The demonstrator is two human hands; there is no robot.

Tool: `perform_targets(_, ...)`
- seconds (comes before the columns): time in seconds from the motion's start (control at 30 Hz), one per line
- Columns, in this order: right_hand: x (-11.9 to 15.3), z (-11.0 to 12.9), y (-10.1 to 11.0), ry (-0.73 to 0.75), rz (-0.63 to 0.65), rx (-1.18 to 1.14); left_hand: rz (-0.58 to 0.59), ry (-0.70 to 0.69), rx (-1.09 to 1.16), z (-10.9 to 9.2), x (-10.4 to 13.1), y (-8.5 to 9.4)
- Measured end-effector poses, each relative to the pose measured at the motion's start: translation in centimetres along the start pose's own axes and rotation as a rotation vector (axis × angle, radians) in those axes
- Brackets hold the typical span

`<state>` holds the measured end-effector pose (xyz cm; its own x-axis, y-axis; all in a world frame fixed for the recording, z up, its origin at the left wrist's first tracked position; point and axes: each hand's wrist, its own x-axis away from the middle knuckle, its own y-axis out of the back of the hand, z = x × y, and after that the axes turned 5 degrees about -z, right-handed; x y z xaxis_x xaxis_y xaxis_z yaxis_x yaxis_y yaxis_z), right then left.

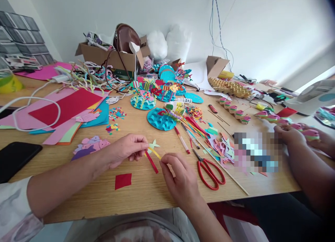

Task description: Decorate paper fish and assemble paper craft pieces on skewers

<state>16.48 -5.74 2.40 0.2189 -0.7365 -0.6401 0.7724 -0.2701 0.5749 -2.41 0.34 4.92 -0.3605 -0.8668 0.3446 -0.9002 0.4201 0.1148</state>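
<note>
My left hand point(134, 147) pinches a pale green paper fish point(154, 145) at its edge, together with one end of a yellow paper strip point(155, 152). The strip's other end is between the thumb and fingers of my right hand point(178, 174). A red paper strip point(151, 162) slants down from beside my left fingertips. On the table in front of my left hand lies a red paper square point(123, 181). Red-handled scissors point(211, 174) rest to the right of my right hand.
Stacked coloured paper point(65, 109), paper fish point(91, 146) and a black phone point(18, 160) lie left. Blue decorated discs point(161, 119) stand behind my hands; a wooden stick point(225, 172) and paper scraps point(222, 148) lie right. Another person's hands point(293, 135) work at far right.
</note>
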Motion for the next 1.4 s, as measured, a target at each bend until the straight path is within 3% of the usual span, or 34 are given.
perform_targets(0.2,-0.7,-0.2,1.4,-0.293,-0.019,-0.180,0.000,-0.070,-0.260,-1.1,-0.1,0.3)
perform_targets(0.43,-2.0,-1.1,-0.4,-0.532,0.158,-0.379,0.056,-0.152,-0.351,-2.1,-0.1,-0.3)
perform_targets(0.57,-1.7,-1.6,-1.0,-0.640,0.187,-0.524,0.040,-0.173,-0.384,-2.1,-0.3,-0.2)
perform_targets(0.77,-1.1,-1.6,-1.4,-0.656,0.100,-0.585,-0.007,-0.141,-0.362,-1.7,-1.0,0.2)
perform_targets(0.9,-1.1,-1.3,-1.5,-0.587,0.087,-0.492,-0.067,-0.123,-0.351,-1.2,-2.0,0.6)
perform_targets(1.1,-1.3,-1.0,-1.8,-0.487,0.173,-0.272,-0.157,-0.247,-0.381,-0.3,-3.5,1.3)
perform_targets(1.23,-1.5,-0.8,-1.9,-0.540,0.239,-0.192,-0.142,-0.253,-0.479,0.1,-3.7,1.8)
perform_targets(1.4,-1.7,-0.9,-1.9,-0.500,0.276,-0.154,-0.158,-0.254,-0.575,0.5,-3.9,2.1)
